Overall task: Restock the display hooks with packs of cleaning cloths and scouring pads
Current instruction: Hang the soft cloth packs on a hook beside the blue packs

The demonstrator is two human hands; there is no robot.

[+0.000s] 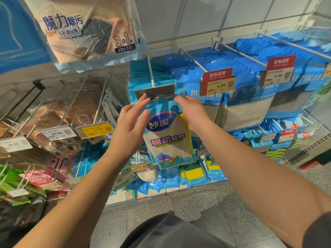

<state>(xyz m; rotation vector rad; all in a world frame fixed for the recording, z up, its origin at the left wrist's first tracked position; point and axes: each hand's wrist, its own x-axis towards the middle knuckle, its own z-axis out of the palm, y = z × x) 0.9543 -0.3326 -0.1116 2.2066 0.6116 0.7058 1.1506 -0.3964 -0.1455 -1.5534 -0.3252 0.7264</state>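
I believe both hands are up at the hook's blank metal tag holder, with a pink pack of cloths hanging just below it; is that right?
Not quite: the pack of cloths is blue and white, not pink. The head view shows the left hand and right hand at the tag holder.

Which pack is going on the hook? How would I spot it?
Find the bare metal tag plate in the middle of the rack. The cloth pack hangs under it between the left hand and right hand: the only one with a yellow edge.
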